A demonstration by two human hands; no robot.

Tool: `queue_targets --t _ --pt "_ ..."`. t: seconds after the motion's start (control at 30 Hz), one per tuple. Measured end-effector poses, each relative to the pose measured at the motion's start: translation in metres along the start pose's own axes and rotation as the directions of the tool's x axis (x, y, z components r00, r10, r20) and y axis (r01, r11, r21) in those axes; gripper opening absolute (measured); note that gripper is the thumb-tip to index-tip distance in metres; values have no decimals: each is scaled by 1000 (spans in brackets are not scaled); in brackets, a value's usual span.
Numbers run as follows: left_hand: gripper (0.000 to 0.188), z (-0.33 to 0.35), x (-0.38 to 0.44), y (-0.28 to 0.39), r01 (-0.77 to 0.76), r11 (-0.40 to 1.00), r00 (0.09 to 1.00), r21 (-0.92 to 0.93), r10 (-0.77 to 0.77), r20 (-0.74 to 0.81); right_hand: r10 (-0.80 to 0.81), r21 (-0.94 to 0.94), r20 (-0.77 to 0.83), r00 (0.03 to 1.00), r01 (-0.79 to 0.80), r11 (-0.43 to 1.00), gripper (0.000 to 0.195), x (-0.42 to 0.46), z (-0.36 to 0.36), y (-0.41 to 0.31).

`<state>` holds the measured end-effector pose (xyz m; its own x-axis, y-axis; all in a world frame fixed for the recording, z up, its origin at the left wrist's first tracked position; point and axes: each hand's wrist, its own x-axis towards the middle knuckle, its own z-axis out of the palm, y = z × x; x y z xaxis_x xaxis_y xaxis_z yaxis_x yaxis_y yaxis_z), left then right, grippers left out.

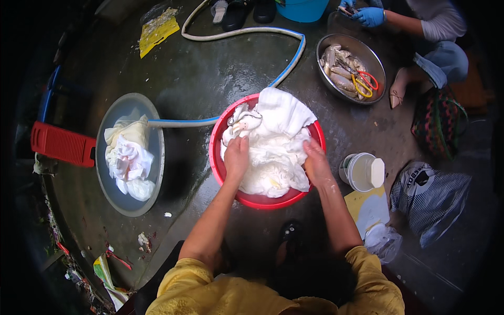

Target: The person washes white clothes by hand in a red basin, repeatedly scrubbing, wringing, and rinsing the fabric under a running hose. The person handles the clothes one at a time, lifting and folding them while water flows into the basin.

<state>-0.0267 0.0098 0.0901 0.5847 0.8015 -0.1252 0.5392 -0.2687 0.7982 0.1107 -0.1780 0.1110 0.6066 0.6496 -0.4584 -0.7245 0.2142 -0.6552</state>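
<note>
Wet white cloth (pixel 271 145) lies bunched in a round red plastic basin (pixel 260 202) on the floor before me. A flat fold of it drapes over the far rim. On the left side of the heap, my left hand (pixel 237 155) is closed on the cloth, fingertips partly hidden. My right hand (pixel 316 163) touches the heap's right edge, just inside the basin wall; it is slightly blurred and its fingers are partly hidden, so its grip is unclear. Water shows at the basin's bottom edge. A small patterned piece (pixel 244 120) lies among the white cloth at the upper left.
Left, a grey basin (pixel 103 173) holds pale cloths and a hose end (pixel 157 123); a red washboard (pixel 63 144) adjoins it. Upper right, a metal bowl (pixel 321 71) holds fish and scissors (pixel 364 82), near a person's blue-gloved hand (pixel 370 17). White tub (pixel 358 169) and bag (pixel 429 201) stand right.
</note>
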Motion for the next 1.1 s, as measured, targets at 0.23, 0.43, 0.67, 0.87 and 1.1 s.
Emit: queue_targets --t 0.23,0.43,0.67,0.87,1.1 --pt "61 -22 -22 47 -396 887 899 236 321 299 -185 -443 15 983 172 880 28 -24 58 -53" --pt "39 8 8 24 129 936 889 -327 37 456 -321 -31 281 904 343 939 21 -47 85 -103" --pt "22 33 -66 75 -162 911 944 -379 255 209 332 242 32 943 -330 912 50 2 0 24" --pt "29 39 -38 70 -11 1000 1000 -7 11 26 86 -26 -184 979 -92 995 38 3 42 69" --pt "27 44 -84 85 -227 973 963 -52 232 140 -52 -305 -11 999 46 951 33 10 24 30"
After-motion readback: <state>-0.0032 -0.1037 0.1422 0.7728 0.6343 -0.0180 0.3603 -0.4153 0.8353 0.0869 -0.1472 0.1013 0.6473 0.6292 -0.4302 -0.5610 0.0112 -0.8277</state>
